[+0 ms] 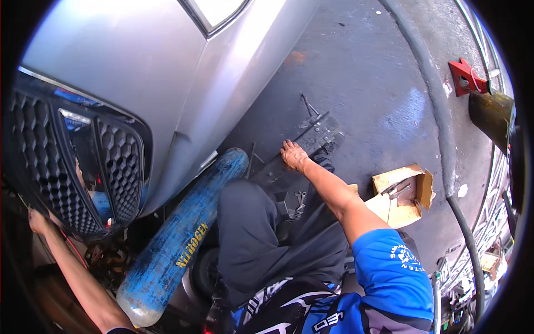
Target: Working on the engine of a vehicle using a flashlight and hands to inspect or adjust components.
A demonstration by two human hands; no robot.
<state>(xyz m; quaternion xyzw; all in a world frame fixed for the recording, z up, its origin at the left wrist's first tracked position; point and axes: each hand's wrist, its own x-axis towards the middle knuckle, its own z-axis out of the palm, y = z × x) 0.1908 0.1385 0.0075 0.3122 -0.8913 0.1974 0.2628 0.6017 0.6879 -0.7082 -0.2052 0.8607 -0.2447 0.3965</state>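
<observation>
My right hand (pixel 293 155) reaches forward with its fingers spread, palm down. It rests on the near end of a long, dark, greasy metal piece (pixel 321 133) with round bolt heads on top. A thin rod (pixel 307 104) sticks up from the far end of that piece. Far to the left, my left hand (pixel 39 222) is up against the lower edge of a silver car's front bumper (pixel 39 156); its fingers are too small and partly hidden to tell whether they grip anything. A blue gas cylinder (pixel 183 236) with worn paint lies slanting between my two arms, beside the car.
Several wrenches (pixel 299 206) lie by my knee (pixel 247 206). To the right sits an open cardboard box (pixel 420 192) with metal parts inside. A thick grey hose (pixel 439 111) runs along the floor. Beyond it stand a red jack stand (pixel 466 78) and metal railings.
</observation>
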